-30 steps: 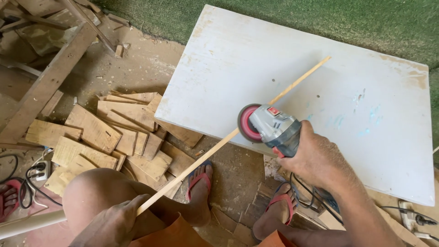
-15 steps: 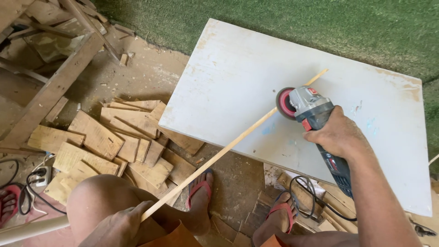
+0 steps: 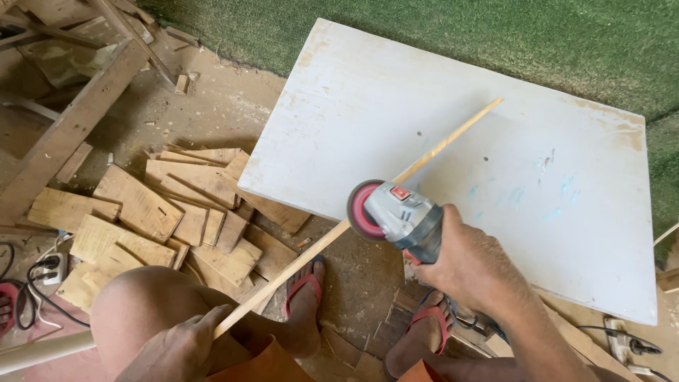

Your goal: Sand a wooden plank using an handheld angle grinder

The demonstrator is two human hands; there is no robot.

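The right hand (image 3: 470,272) is wrapped closed around the grey body of an angle grinder (image 3: 396,216), whose red sanding disc (image 3: 362,210) meets a long thin wooden stick (image 3: 368,212) just off the near-left edge of the white board (image 3: 495,127). The left hand (image 3: 180,346) is closed around the stick's lower end beside the bare knee; the far end rests on the board, pointing toward its far edge. To sand well, I judge the disc should touch lightly and travel along the stick, since lingering would cut a flat into so slender a piece. The left hand needs a firm grip so the stick cannot whip or spin. The feet in red sandals (image 3: 300,286) sit just below the disc, among the wood offcuts (image 3: 163,205), and should stay clear.
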